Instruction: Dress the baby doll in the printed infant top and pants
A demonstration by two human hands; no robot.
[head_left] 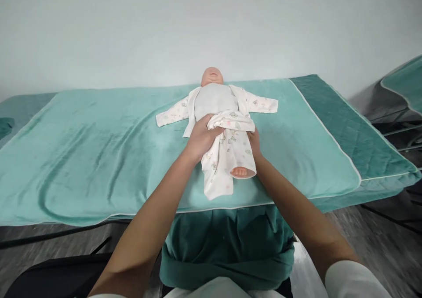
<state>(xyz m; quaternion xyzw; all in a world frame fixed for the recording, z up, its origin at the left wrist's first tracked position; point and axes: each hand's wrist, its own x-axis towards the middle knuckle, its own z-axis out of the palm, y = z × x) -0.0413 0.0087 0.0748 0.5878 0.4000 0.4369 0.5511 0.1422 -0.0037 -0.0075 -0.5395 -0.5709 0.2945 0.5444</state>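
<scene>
A baby doll [212, 76] lies on its back on a teal blanket [99, 139], head toward the wall. It wears a grey body and an open white printed romper [231, 153], sleeves spread out to both sides. One bare foot [239, 172] shows at the right leg opening. My left hand [201, 137] grips the bunched waist of the romper at the doll's left hip. My right hand [254, 143] holds the romper's other edge, fingers mostly tucked behind the cloth.
The blanket covers a long table against a pale wall; its front edge [231, 206] runs just before my body. A darker quilted cover [346, 122] shows at the right end. Another covered table [405, 82] stands at far right.
</scene>
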